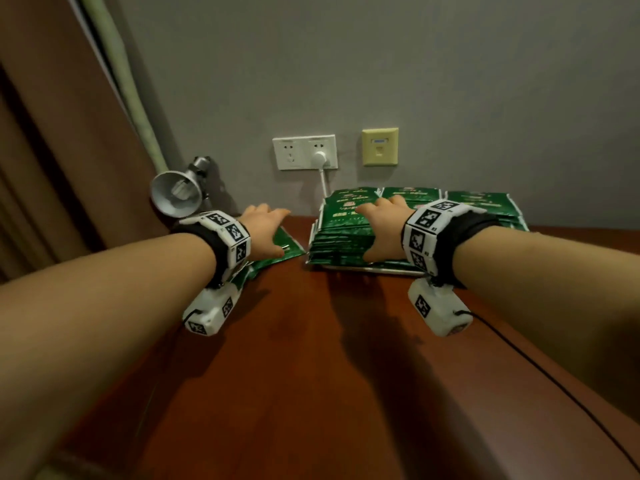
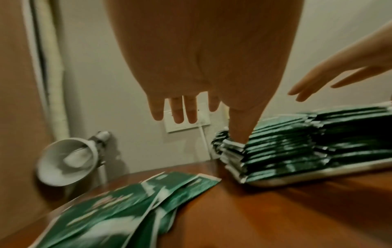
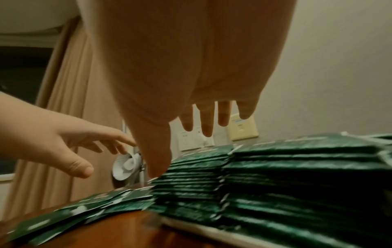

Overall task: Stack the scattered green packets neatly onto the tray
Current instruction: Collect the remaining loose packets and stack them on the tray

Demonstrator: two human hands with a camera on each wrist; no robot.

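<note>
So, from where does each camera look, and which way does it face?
Head: from above, looking forward and down at the table; both forearms, left hand, right hand.
Left wrist: under the palm, towards the wall; loose packets.
Right wrist: the same, over the stacked packets.
Shared: both wrist views show the lamp and the tray.

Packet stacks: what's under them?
A pale tray shows under the stacks; its rim pokes out at the front. The packets cover its inside, so nothing else there can be seen.
</note>
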